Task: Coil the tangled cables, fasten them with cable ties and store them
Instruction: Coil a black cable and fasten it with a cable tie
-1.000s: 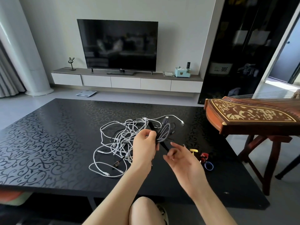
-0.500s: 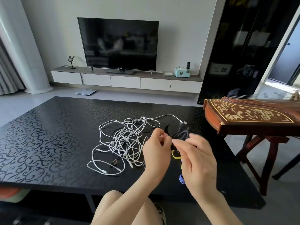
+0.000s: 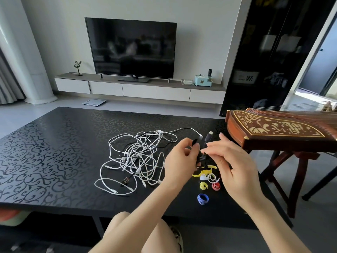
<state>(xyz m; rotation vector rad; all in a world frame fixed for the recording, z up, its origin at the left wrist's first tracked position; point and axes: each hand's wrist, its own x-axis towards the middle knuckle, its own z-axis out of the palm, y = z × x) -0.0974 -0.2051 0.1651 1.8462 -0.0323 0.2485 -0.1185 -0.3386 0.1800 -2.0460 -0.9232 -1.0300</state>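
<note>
Two hands held a coiled black cable.
The left hand pinched the black tie, the right hand pinched the coil; the white tangle lay left of the fingers, the coloured ties beneath.

no text legible, small mark on the television lower bezel too tiny to read, cabinet label blurred

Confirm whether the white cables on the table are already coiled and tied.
No: the white cables lie in a loose, untied tangle on the black table; the left hand and right hand hold only a black cable.
</note>
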